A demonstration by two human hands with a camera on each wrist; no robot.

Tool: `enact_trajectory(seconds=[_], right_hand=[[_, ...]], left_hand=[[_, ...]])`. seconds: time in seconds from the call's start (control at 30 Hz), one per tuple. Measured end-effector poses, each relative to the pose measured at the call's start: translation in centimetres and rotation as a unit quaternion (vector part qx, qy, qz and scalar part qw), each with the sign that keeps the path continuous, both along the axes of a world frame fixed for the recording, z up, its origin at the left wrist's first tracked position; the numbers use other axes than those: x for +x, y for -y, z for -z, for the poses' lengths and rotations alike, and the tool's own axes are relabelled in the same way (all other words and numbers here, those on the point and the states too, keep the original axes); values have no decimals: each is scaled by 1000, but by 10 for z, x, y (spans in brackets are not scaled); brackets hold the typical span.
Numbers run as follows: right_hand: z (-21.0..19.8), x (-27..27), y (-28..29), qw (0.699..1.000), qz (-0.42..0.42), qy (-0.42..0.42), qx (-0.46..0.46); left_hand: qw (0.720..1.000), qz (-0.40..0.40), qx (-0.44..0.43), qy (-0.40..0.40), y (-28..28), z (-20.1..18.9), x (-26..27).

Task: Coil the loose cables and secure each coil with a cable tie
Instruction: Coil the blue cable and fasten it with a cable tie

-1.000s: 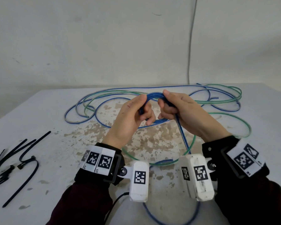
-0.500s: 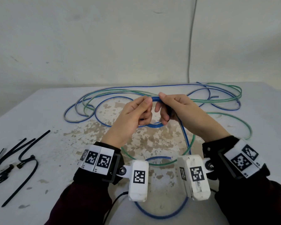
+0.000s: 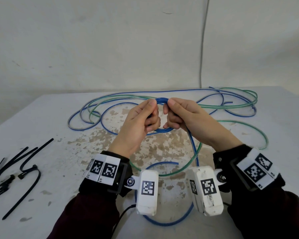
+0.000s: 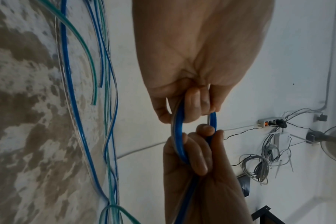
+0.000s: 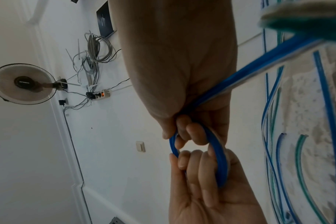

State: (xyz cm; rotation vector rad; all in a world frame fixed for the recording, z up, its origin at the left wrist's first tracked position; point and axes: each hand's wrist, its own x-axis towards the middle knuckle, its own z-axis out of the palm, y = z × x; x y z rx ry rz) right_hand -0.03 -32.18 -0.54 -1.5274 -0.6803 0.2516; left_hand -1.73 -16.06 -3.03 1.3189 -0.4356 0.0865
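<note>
Both hands hold a small blue cable coil (image 3: 162, 130) upright above the middle of the table. My left hand (image 3: 145, 116) grips the coil's left side, fingers curled through the loop. My right hand (image 3: 176, 114) grips the right side the same way. In the left wrist view the blue coil (image 4: 177, 128) runs between the left hand's fingers (image 4: 194, 104) and the right hand (image 4: 197, 153). The blue tail (image 3: 191, 142) drops from the right hand and loops near the table's front edge. The right wrist view shows the coil (image 5: 220, 160) pinched by both hands.
Loose green cable (image 3: 259, 135) and more blue cable (image 3: 110, 107) sprawl over the far half of the stained white table (image 3: 50, 118). Several black cable ties (image 3: 27, 169) lie at the left. A wall stands behind the table.
The hands have drawn closer together and the coil looks tighter. The blue tail loop near the front edge has slid up the table toward the hands.
</note>
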Motion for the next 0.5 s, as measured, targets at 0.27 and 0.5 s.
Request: enact_trajectory(seconds=[0.27,0.5], right_hand=[[-1,-1,2,998,7,18,-55],[-2,1,3,998,23,-41,-45]], left_hand=[[997,49,45,-45,0,-4,-4],[996,37,75,-26,1,-2,-4]])
